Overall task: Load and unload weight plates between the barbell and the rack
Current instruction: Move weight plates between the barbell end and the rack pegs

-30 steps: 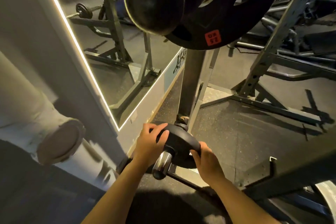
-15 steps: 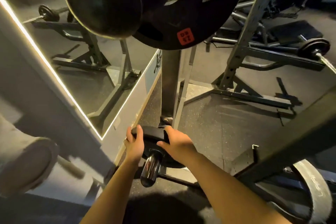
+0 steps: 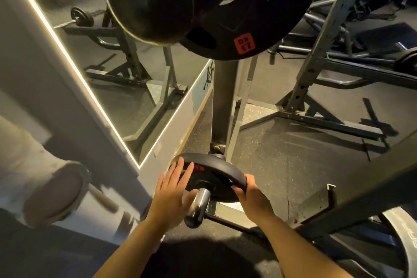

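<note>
In the head view, your right hand (image 3: 252, 196) gripped the right edge of the small black plate (image 3: 212, 176), fingers curled over its rim. Your left hand (image 3: 171, 192) was wide, its straight fingers lying against the plate's left side. The plate sat on the chrome peg (image 3: 198, 206) low on the rack post (image 3: 222, 101), under the large plates (image 3: 203, 7) near the upper edge.

left hand (image 3: 172, 196): bare, no glove | right hand (image 3: 253, 198): bare | forearms: sleeveless
</note>
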`<state>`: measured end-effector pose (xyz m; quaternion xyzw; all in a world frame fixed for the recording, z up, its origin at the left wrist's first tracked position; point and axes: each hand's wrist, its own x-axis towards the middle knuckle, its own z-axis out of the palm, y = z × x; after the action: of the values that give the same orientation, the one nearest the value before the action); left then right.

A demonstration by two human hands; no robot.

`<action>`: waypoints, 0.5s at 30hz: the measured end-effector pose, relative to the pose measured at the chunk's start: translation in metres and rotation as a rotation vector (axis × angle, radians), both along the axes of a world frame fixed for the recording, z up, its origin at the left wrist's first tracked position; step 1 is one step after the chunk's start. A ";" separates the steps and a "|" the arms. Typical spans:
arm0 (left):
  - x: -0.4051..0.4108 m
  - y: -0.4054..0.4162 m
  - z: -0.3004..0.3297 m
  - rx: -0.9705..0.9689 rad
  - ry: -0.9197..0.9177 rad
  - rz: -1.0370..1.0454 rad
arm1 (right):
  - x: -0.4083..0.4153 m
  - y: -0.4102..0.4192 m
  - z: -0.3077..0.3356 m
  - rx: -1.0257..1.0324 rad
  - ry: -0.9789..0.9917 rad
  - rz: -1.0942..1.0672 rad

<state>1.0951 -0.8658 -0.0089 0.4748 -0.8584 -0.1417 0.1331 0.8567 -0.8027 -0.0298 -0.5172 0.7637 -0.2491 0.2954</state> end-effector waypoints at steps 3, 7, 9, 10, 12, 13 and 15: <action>-0.006 -0.003 0.016 -0.082 -0.055 -0.131 | -0.009 0.003 -0.005 0.147 0.017 -0.009; -0.018 -0.002 0.028 -0.068 -0.011 -0.269 | -0.010 -0.002 0.003 0.183 0.035 -0.048; -0.020 -0.007 0.030 -0.068 0.030 -0.304 | 0.001 -0.016 0.018 0.046 -0.032 -0.027; -0.021 -0.009 0.031 -0.075 0.049 -0.311 | 0.009 -0.027 0.031 -0.029 -0.036 -0.004; -0.020 -0.014 0.033 -0.074 0.055 -0.334 | 0.025 -0.046 0.055 -0.163 0.024 0.078; -0.020 -0.017 0.035 -0.079 0.040 -0.346 | 0.031 -0.054 0.061 -0.199 0.073 0.140; -0.019 -0.023 0.045 -0.097 -0.011 -0.360 | 0.036 -0.059 0.065 -0.216 0.143 0.230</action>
<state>1.0760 -0.8891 0.0357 0.3070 -0.9361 -0.1188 0.1235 0.8930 -0.8614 0.0350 -0.6465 0.6872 -0.2567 0.2096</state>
